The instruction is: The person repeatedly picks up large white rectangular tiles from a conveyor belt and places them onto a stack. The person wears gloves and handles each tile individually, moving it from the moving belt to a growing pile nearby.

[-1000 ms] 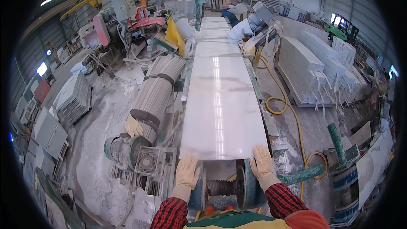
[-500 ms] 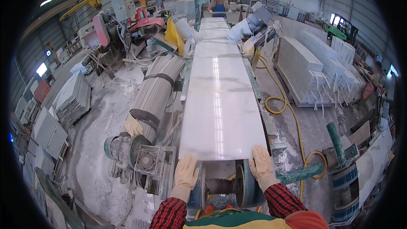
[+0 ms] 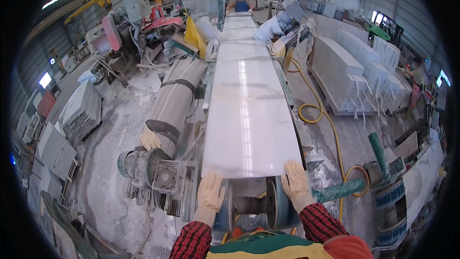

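Note:
A long, polished white marble slab (image 3: 251,134) with faint grey veins lies flat on a belt or roller line running away from me. My left hand (image 3: 210,193), in a cream rubber glove, rests at its near left corner with the fingers stretched out. At the near right corner lies my right hand (image 3: 295,182), gloved alike, fingers extended against the slab's edge. Neither hand is wrapped round anything. Below the slab's near end, between my hands, sits a blue-sided roller with a ribbed dark shaft (image 3: 250,205).
A co-worker in a blue apron (image 3: 241,4) stands at the line's far end. To the left are a motor with gearbox (image 3: 165,175), a loose cream glove (image 3: 150,138) and bundled strips (image 3: 175,100). Rightward lie a yellow hose (image 3: 330,139), green posts (image 3: 377,153) and stacked stone blocks (image 3: 335,74).
The slab's near edge and both my hands sit slightly farther forward. The far co-worker has lowered the pale strip to the line's end. Another person at the right has shifted posture.

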A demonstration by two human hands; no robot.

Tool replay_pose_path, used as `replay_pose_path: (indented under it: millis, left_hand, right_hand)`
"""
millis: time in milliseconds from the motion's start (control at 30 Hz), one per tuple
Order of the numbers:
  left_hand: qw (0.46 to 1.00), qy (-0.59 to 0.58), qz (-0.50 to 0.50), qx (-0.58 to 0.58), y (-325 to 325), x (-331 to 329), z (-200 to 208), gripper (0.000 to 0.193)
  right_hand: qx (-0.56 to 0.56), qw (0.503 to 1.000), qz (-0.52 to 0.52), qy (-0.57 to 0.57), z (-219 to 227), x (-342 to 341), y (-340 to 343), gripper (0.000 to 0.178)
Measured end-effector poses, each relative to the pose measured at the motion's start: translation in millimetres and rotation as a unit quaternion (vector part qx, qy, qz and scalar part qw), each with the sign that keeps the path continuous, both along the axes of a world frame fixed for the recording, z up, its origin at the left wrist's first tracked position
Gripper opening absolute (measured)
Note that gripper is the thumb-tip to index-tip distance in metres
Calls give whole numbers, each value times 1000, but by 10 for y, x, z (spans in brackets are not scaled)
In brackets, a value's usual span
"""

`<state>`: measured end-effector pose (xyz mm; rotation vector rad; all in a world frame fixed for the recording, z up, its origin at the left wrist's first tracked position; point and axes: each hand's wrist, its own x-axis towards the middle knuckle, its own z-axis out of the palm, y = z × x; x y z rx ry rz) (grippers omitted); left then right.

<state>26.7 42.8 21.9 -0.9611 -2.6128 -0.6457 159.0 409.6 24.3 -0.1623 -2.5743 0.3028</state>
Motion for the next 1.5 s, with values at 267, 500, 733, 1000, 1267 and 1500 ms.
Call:
replay_pose_path:
  millis: [267,500,733,1000,1267,1500]
  left_hand:
    - [1000,-15,-3,-1,-2,52,68,56]
    - [996,-59,-38,-47,-10,-70,335,56]
    - [999,-7,-32,-41,164,-443,87,55]
    - [998,-41,-21,-46,190,-363,135,55]
    - [999,-10,-21,-25,187,-347,125,55]
    - [999,-20,-23,-26,186,-301,205,54]
  right_hand:
    - [3,1000,1,15,16,44,-30,50]
    - [-61,994,50,-77,351,-91,182,44]
    - [14,1000,5,24,107,-177,191,46]
    - [3,1000,2,-10,70,-111,181,47]
    - [25,1000,7,-10,46,-118,181,45]
    - [25,999,-4,-31,86,-73,146,46]
